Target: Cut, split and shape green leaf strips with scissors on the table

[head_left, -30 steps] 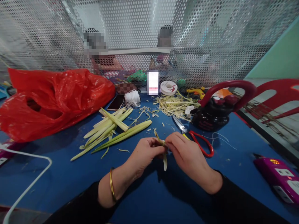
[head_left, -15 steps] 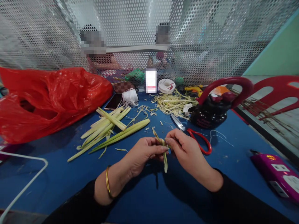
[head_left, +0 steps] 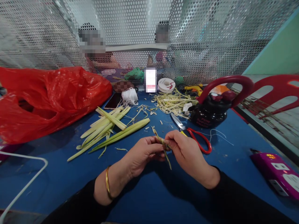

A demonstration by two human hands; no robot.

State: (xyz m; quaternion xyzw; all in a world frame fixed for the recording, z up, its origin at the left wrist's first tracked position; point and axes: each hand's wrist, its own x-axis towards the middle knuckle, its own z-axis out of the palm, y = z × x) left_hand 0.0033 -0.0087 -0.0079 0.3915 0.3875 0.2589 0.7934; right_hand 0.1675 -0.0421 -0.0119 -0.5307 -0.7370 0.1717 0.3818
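Between my hands, just above the blue table (head_left: 140, 196), is a pale green leaf strip (head_left: 168, 161), bent or knotted in the middle with loose ends above and below. My left hand (head_left: 147, 151) is closed, pinching it between thumb and fingers. My right hand (head_left: 184, 152) pinches the same strip from the other side; fingertips of both hands almost meet and partly hide it. Scissors with red handles (head_left: 198, 140) lie just beyond my right hand. Left of my hands rests a pile of pale green leaf stalks (head_left: 105, 126).
A red plastic bag (head_left: 53, 102) fills the left. Behind are white string (head_left: 130, 97), a ribbon spool (head_left: 166, 85), a lit phone (head_left: 150, 80) and shredded trimmings (head_left: 175, 102). A black pot (head_left: 209, 113) and purple power strip (head_left: 277, 174) stand right. People sit behind the perforated screen (head_left: 130, 25).
The strip's lower end has swung a little to the right and now shows its narrow edge. My right hand has shifted slightly left, closer to my left fingers.
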